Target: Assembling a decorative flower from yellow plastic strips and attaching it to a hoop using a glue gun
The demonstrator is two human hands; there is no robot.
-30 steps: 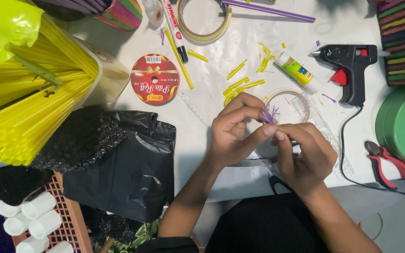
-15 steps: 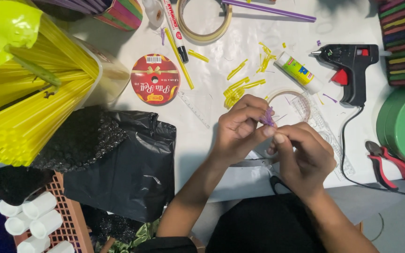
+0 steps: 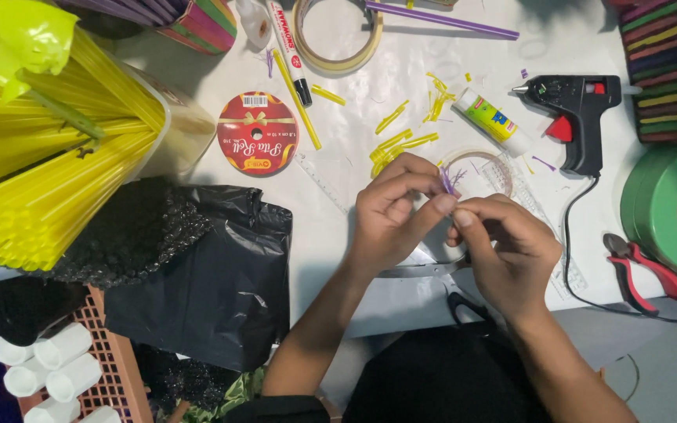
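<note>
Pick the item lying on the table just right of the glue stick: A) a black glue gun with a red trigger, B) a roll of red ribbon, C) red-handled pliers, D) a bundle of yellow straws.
A: the black glue gun with its red trigger lies directly right of the glue stick, its nozzle pointing toward it.

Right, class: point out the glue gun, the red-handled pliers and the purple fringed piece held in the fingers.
glue gun (image 3: 581, 117), head view, on its black body above the handle.
red-handled pliers (image 3: 652, 278), head view, on one red handle.
purple fringed piece (image 3: 452, 178), head view, on the frayed strands above the fingertips.
</note>
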